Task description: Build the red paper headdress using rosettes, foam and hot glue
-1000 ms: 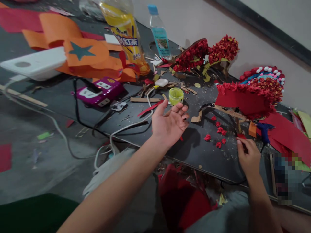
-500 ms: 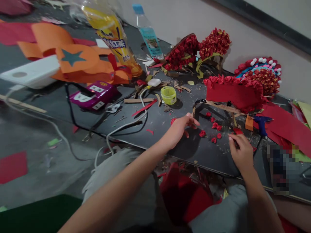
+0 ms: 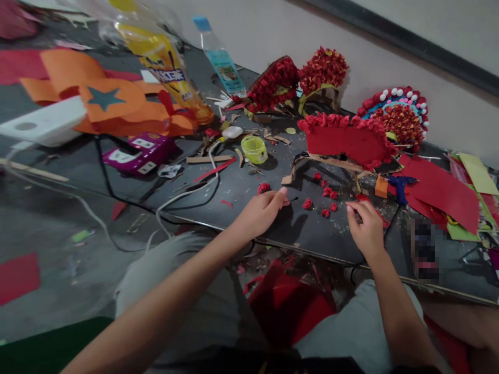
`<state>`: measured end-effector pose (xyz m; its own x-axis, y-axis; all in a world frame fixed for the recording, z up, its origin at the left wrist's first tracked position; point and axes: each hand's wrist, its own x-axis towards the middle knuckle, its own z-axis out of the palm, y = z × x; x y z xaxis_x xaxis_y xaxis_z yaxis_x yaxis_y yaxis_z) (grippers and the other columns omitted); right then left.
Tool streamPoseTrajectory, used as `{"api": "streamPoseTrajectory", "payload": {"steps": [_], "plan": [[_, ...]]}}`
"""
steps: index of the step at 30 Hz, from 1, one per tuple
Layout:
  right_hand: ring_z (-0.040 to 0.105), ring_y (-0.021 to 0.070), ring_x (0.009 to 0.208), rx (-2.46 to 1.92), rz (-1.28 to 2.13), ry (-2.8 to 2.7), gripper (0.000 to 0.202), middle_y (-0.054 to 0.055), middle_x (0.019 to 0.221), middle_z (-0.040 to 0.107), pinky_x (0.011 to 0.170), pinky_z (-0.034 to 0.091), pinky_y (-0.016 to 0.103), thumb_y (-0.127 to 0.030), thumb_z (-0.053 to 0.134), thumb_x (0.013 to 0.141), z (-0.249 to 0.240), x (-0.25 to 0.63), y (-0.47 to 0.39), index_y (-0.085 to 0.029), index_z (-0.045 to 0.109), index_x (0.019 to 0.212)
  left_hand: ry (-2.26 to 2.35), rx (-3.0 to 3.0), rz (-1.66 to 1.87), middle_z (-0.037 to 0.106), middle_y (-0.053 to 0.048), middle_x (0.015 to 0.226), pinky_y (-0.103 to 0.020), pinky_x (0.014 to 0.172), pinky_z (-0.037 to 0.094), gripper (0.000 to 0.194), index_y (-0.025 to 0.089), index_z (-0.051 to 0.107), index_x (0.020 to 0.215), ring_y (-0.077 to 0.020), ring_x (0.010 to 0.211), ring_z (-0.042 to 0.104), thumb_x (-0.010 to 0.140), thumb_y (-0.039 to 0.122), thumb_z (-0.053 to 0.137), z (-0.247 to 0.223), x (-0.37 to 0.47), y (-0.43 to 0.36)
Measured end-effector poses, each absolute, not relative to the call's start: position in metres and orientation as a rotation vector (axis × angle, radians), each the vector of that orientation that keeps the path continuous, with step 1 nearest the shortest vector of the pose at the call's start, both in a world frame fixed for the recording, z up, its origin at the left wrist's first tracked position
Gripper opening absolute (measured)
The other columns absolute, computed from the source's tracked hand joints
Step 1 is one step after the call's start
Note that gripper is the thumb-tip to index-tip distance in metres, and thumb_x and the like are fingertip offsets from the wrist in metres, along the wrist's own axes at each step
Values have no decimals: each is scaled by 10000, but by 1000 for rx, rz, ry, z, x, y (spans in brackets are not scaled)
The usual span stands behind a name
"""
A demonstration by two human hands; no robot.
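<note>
My left hand is closed in a pinch above the dark table, and a thin dark-tipped stick pokes out past its fingertips. Just behind it lies a crumpled red paper flower. My right hand has thumb and forefinger pressed together; what sits between them is too small to tell. A red paper strip lies behind those fingers. Between the hands several small red paper balls are scattered. Beyond them stands a red paper-covered piece with a ruffled edge and a cardboard strip below.
A blue glue gun lies at right beside an orange block and red paper sheets. A yellow-green tub, a white cable, a purple power strip and two bottles occupy the left and back.
My left hand has drawn its spread fingers into a pinch, and the thin dark-tipped stick now shows there. My right hand keeps its pinch. The whole view has shifted slightly.
</note>
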<state>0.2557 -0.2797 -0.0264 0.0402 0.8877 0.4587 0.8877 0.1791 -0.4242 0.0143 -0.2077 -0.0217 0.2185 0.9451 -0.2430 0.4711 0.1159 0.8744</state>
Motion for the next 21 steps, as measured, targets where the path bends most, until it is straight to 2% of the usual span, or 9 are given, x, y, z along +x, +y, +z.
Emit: {"api": "streamPoseTrajectory", "payload": {"steps": [2,4,8,13,17,21], "plan": [[614,164,818,-1674,10,-1806,250,67,845,651,761,472,282,-267,441,907,-25,255,-280,-175,670,946,1484,1570,527,713,-109,885,-297,821,443,553,205,593,679,-272,924,637,806,679,339,-18,14,-205],[612,166,822,-1669,21,-1801,249,67,852,652,762,471,284,-268,438,907,-23,255,-281,-181,668,945,1534,1598,458,717,-108,841,-290,798,447,541,206,623,665,-281,907,642,822,652,361,-14,13,-199],[610,169,815,-1663,49,-1790,250,68,848,650,753,469,287,-267,438,905,-20,254,-282,-180,670,941,1521,1467,395,689,-119,671,-240,583,444,546,163,603,587,-268,787,667,838,614,424,-10,13,-183],[608,161,800,-1639,69,-1787,245,64,860,652,732,467,278,-260,441,904,-15,253,-284,-178,669,942,1479,1354,395,656,-79,647,-166,385,312,516,143,503,547,-191,652,673,917,476,368,-3,17,-174],[604,157,787,-1606,80,-1797,242,63,851,643,719,468,275,-250,444,901,-12,252,-286,-172,668,944,1486,1346,399,637,-40,622,-153,389,308,464,167,407,535,-156,617,658,945,372,338,0,17,-175],[605,154,804,-1596,81,-1811,232,52,848,639,732,473,279,-246,442,902,-11,250,-288,-197,663,950,1543,1396,431,653,-28,621,-162,472,341,448,147,495,588,-152,638,630,938,403,380,-3,12,-181]]}}
